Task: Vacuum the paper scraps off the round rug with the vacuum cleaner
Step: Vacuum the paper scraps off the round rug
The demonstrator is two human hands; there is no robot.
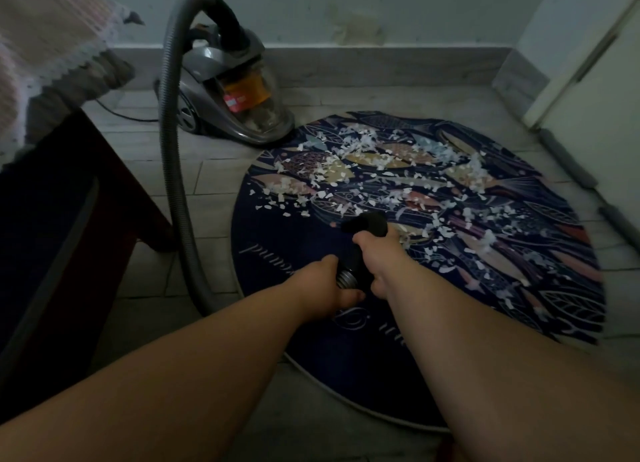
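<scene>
Floor (194,181): grey tiles. Pale wall (415,4) with a grey skirting, white door (595,91) at right. Light dim.

Round rug (287,226) lies on the floor between the vacuum cleaner (235,91) and the door. It is dark navy with a fish-and-leaf pattern. Script lettering on the near side is upside down and unreadable. The red label on the cleaner's clear bin is too blurred to read.

Paper scraps (360,146): small, white, thick over the rug's far and right parts.

Grey hose (169,143) arcs from the cleaner to the hands. Left hand (329,283): grip curled round the ribbed hose end. Right hand (379,253): grip wrapped round the black nozzle (369,223), whose tip is at the near edge of the scraps.
</scene>
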